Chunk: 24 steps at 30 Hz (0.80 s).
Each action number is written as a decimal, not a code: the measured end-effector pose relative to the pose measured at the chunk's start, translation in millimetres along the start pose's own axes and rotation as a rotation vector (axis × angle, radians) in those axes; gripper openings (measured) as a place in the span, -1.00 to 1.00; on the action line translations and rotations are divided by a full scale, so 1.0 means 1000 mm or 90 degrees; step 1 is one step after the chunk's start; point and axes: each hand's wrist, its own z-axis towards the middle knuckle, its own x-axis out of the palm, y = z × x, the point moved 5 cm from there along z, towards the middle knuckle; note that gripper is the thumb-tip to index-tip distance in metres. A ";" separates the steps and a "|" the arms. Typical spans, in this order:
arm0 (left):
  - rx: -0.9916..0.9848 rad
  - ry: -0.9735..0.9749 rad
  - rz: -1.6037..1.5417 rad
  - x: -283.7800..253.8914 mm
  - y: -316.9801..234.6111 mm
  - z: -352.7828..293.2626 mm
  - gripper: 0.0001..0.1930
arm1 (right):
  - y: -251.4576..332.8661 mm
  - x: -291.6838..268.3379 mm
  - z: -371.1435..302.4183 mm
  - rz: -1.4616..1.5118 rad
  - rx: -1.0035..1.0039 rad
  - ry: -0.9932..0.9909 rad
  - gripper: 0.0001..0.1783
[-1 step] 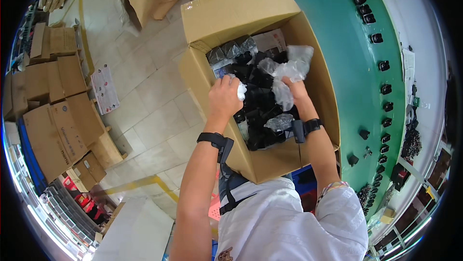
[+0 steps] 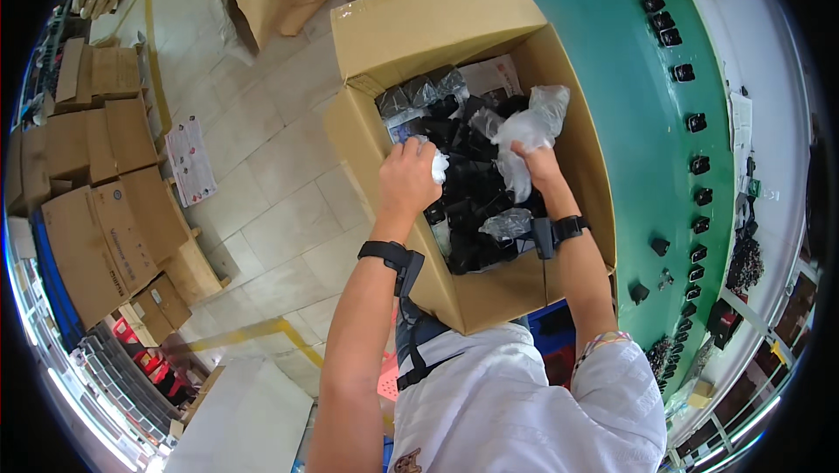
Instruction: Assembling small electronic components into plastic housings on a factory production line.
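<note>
Apart inside an open brown cardboard box (image 2: 476, 302), a person's left hand (image 2: 408, 177) at nine o'clock closes around a crumpled white wad (image 2: 440, 167); the right hand (image 2: 538, 163) at three clamps a translucent plastic bag (image 2: 530, 126) at two, likely bunched because limp film grips better gathered. Jumbled black pieces (image 2: 468, 183) fill the centre, seemingly contained by the walls.

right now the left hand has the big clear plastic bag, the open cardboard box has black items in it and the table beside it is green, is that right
Not quite: in the head view the right hand, not the left hand, has the big clear plastic bag. The rest stands: the open cardboard box holds black items, and the table beside it is green.
</note>
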 end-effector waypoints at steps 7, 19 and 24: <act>0.022 -0.028 -0.005 -0.003 -0.002 -0.001 -0.66 | 0.030 0.057 0.091 -0.329 -0.138 0.140 -0.62; 0.030 -0.028 -0.029 0.003 -0.016 0.003 -0.61 | -0.028 0.032 0.138 -0.141 -0.040 -0.022 -0.68; 0.014 -0.003 -0.012 0.003 -0.010 0.002 -0.62 | -0.019 -0.009 0.044 -0.025 0.144 0.109 -0.61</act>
